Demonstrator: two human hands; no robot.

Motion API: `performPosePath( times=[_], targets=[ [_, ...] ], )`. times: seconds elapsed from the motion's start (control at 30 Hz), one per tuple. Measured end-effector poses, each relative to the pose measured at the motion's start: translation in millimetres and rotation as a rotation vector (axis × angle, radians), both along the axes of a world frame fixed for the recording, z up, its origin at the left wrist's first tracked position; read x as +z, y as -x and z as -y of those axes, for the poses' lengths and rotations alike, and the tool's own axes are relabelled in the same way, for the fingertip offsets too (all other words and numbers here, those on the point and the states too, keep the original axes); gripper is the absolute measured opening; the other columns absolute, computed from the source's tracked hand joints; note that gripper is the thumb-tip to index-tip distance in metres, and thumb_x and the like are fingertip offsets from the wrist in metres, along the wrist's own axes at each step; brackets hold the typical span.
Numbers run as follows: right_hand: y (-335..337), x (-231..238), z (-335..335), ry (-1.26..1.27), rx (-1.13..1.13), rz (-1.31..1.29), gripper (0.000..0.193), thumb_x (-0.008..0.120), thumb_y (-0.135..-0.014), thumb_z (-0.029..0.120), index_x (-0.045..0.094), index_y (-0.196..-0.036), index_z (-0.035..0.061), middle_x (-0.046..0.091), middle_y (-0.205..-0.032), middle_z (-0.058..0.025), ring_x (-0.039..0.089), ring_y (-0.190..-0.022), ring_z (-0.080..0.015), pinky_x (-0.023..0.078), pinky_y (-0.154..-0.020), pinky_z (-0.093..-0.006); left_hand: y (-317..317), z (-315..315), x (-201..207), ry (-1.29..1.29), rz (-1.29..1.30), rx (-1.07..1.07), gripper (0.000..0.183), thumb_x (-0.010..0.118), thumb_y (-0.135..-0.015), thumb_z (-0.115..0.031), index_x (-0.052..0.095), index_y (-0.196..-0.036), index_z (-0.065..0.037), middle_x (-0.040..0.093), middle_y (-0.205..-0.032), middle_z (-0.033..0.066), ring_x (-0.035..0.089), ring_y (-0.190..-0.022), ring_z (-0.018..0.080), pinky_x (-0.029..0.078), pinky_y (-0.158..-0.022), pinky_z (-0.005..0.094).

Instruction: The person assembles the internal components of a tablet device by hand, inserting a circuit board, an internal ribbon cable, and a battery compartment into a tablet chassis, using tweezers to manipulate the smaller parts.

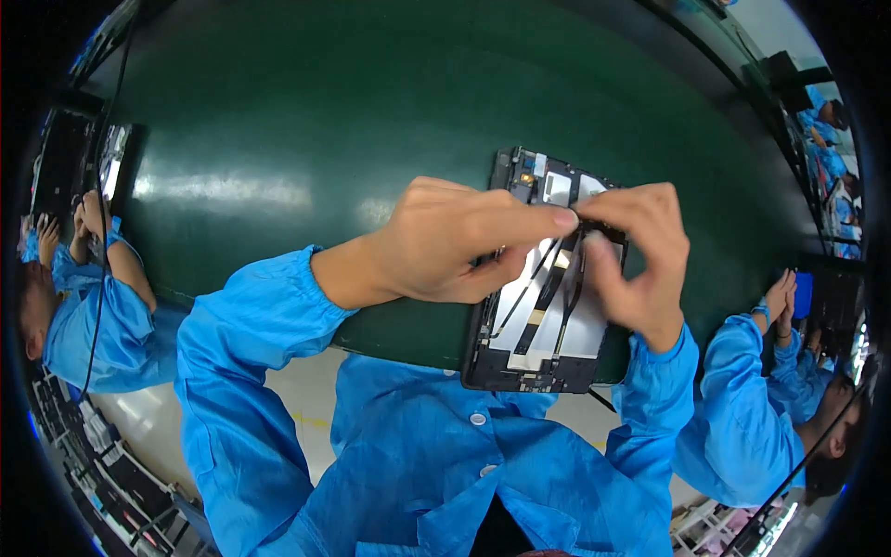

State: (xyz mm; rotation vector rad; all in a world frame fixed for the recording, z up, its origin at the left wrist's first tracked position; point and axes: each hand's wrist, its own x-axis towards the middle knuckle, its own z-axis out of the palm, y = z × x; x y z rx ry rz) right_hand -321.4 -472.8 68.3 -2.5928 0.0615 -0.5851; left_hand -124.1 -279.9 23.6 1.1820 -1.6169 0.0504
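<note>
An opened tablet lies tilted on the table near its front edge, with a black frame and silver panels inside. Dark flat cables with tan patches run along it. Over its upper half, my left hand reaches in from the left, index finger straight and the other fingers curled. From the right comes my right hand, its thumb and bent fingers curved toward a small dark part by the left index fingertip. The fingertips of both hands nearly meet there. Whatever they grip is hidden, and the right thumb is blurred.
The green table stretches away ahead. People in blue smocks sit at the left and right. A black cable hangs down at the left. Another dark device is near the left person's hands.
</note>
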Motion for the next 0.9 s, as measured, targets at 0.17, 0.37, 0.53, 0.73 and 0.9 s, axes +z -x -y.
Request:
performPosePath(
  times=[0.17,0.37,0.53,0.73,0.9],
  targets=[
    [1,-8,-51,-0.331,0.255,-0.127,0.034,0.09,-0.081,0.019,0.084,-0.109,0.0025,0.069,-0.124,-0.0139,0.057,-0.121,-0.0367,0.047,-0.106,-0.0492,5,5,-9,0.138,0.055,-0.029,0.04,0.086,-0.082,-0.001,0.077,-0.121,-0.009,0.082,-0.096,0.0104,0.079,-0.072,0.0225,0.058,-0.058,0.0304],
    [-5,-13,-34,-0.408,0.257,-0.214,0.009,0.085,-0.084,0.01,0.083,-0.093,0.007,0.069,-0.115,-0.008,0.057,-0.119,-0.0342,0.047,-0.105,-0.0475,0,-8,-2,0.138,0.078,-0.071,0.04,0.086,-0.081,-0.006,0.075,-0.119,-0.011,0.079,-0.096,0.0102,0.07,-0.063,0.0226,0.053,-0.052,0.0313],
    [-5,-17,-32,-0.358,0.195,-0.208,0.003,0.082,-0.086,0.008,0.082,-0.089,0.0084,0.069,-0.112,-0.006,0.057,-0.115,-0.0326,0.046,-0.103,-0.0448,8,-23,-5,0.323,0.445,-0.262,0.014,0.076,-0.07,-0.019,0.07,-0.078,-0.009,0.062,-0.08,0.0029,0.055,-0.062,0.0141,0.036,-0.049,0.0262],
    [-8,-25,-32,-0.327,0.166,-0.179,0.007,0.084,-0.087,0.008,0.082,-0.094,0.0073,0.069,-0.105,-0.0059,0.058,-0.11,-0.0321,0.047,-0.101,-0.0442,-2,-32,-10,0.131,0.567,-0.322,0.028,0.076,-0.065,-0.019,0.078,-0.085,-0.001,0.07,-0.085,0.0074,0.059,-0.069,0.0149,0.038,-0.053,0.0267],
    [-7,-26,-32,-0.303,0.148,-0.181,0.011,0.085,-0.088,0.01,0.082,-0.098,0.0073,0.068,-0.104,-0.0068,0.059,-0.109,-0.0323,0.048,-0.099,-0.0439,-3,-31,-10,0.043,0.589,-0.36,0.031,0.075,-0.063,-0.02,0.079,-0.087,0.0,0.07,-0.087,0.007,0.062,-0.072,0.0153,0.04,-0.054,0.0269]
  ],
)
